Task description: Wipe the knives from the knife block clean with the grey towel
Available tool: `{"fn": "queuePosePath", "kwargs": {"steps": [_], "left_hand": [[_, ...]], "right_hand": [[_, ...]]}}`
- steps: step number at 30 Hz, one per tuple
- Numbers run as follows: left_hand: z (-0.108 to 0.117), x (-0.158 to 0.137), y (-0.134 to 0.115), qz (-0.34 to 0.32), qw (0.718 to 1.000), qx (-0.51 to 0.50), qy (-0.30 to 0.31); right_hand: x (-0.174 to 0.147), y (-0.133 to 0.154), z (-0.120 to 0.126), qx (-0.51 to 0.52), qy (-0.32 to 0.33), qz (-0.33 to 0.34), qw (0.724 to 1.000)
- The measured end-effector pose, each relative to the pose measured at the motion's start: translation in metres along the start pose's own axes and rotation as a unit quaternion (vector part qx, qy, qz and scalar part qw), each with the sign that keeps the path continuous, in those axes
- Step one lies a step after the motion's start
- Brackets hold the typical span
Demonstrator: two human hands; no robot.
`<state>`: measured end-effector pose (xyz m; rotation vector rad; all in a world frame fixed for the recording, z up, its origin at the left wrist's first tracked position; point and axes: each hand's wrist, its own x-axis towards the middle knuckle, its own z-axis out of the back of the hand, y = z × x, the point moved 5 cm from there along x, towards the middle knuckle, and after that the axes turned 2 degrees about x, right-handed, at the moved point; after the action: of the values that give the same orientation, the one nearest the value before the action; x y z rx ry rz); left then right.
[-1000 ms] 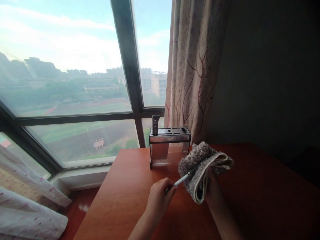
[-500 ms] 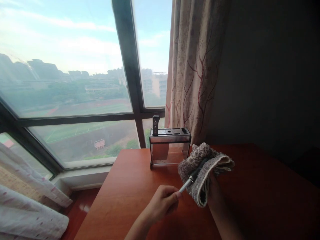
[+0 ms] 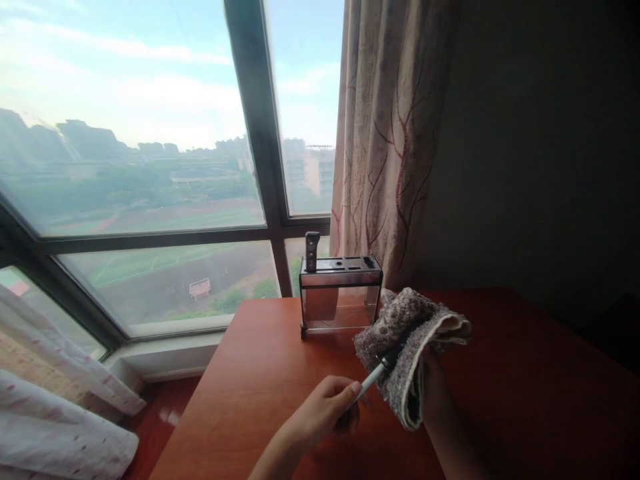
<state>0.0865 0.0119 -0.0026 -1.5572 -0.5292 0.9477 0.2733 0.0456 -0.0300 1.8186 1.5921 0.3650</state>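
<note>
My left hand (image 3: 334,403) is closed around the light metal rod of a sharpening steel (image 3: 371,380). Its black handle, with a collar at the base, lies in the fold of a grey, fluffy cloth (image 3: 407,333) with a pale edge. Behind that cloth is my right hand (image 3: 436,383), gripping it from the right; its fingers are mostly hidden. Beyond both hands, a knife block (image 3: 341,293) with clear sides stands upright on the table. One knife (image 3: 312,252) sits in its left slot, with the black riveted handle sticking up.
The reddish-brown wooden table (image 3: 250,373) spreads beneath my hands. Large windows (image 3: 150,167) rise behind and to the left. A patterned curtain (image 3: 385,133) hangs behind the block, and a white curtain (image 3: 60,427) is at lower left. The right side is dark.
The cloth has shifted slightly around the handle, its lower fold dropping a little, and more of the handle is covered. My left hand keeps hold of the rod. The knife block stays put.
</note>
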Motion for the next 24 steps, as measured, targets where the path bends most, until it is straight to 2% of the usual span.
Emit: {"fn": "queuePosePath", "kwargs": {"steps": [2, 6, 7, 9, 11, 13, 16, 18, 20, 23, 24], "left_hand": [[0.009, 0.003, -0.003, -0.044, 0.990, 0.098, -0.096], [0.029, -0.006, -0.019, -0.146, 0.908, 0.272, -0.283], [0.032, -0.009, -0.022, -0.157, 0.893, 0.290, -0.307], [0.034, -0.011, -0.025, -0.163, 0.883, 0.304, -0.317], [0.033, -0.011, -0.025, -0.166, 0.894, 0.294, -0.294], [0.030, -0.008, -0.023, -0.156, 0.918, 0.253, -0.262], [0.025, 0.000, -0.012, -0.102, 0.966, 0.134, -0.199], [0.019, 0.004, -0.003, -0.054, 0.989, 0.035, -0.137], [0.011, 0.004, 0.002, -0.014, 0.997, -0.039, -0.068], [0.000, -0.001, 0.001, 0.020, 0.995, -0.095, 0.018], [-0.003, -0.003, 0.000, 0.024, 0.993, -0.108, 0.037]], "right_hand": [[0.003, -0.002, -0.003, 0.036, -0.007, -0.028, 0.999], [0.006, 0.003, -0.009, 0.071, -0.023, 0.019, 0.997], [0.007, 0.004, -0.010, 0.072, -0.024, 0.026, 0.997], [0.007, 0.004, -0.008, 0.065, -0.024, 0.035, 0.997], [0.008, 0.003, -0.005, 0.049, -0.025, 0.034, 0.998], [0.009, 0.003, -0.001, 0.040, -0.030, 0.029, 0.998], [0.009, 0.004, 0.001, 0.043, -0.034, 0.024, 0.998], [0.007, 0.005, -0.001, 0.039, -0.026, 0.024, 0.999], [0.005, 0.003, -0.004, 0.032, -0.007, -0.001, 0.999], [0.001, -0.007, -0.007, 0.012, 0.042, -0.070, 0.997], [0.000, -0.006, -0.006, -0.003, 0.043, -0.055, 0.998]]}}
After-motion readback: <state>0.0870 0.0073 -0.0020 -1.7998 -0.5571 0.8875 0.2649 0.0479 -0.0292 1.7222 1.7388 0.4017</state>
